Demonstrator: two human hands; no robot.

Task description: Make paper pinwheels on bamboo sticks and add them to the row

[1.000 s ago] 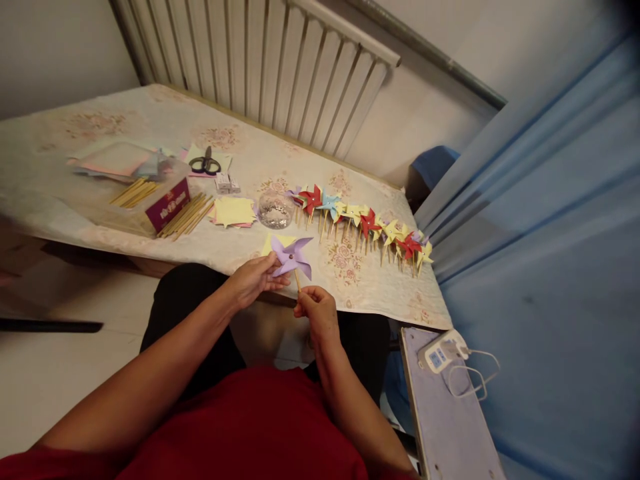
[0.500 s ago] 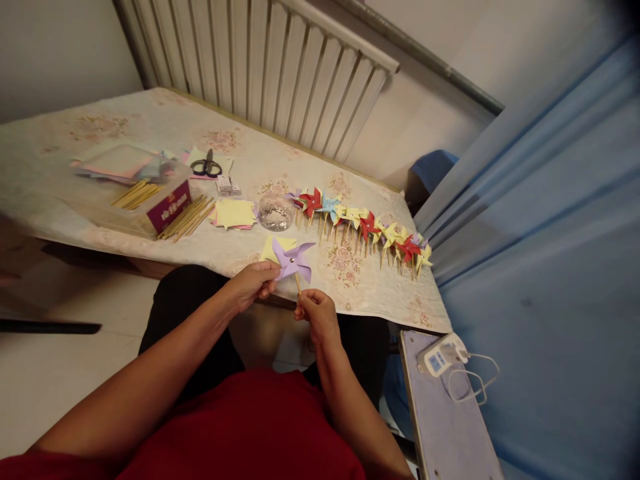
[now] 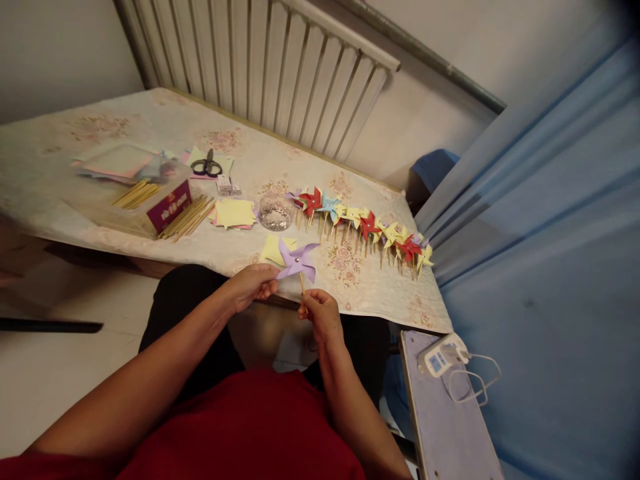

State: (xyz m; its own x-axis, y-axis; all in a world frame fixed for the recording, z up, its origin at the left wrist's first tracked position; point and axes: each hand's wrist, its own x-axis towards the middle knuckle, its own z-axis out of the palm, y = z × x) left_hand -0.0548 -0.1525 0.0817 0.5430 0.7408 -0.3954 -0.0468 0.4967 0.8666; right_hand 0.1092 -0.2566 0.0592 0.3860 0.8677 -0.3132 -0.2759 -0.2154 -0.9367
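Note:
A purple paper pinwheel with a round pin at its centre is held above the near edge of the table. My right hand pinches the pinwheel's thin wooden stick below the blades. My left hand has its fingers curled, with the thumb and fingertips at the edge of the left blade. Just behind the pinwheel lies a yellow paper piece, partly covered by the blades.
Finished pinwheels stand in a row at the right. Farther left are a clear bowl of pins, stacked paper squares, wooden sticks, a clear plastic box and scissors. A charger rests on a side board.
The purple pinwheel and my right hand have shifted slightly to the right. My left hand has stayed almost where it was, now nearer the blade's outer edge.

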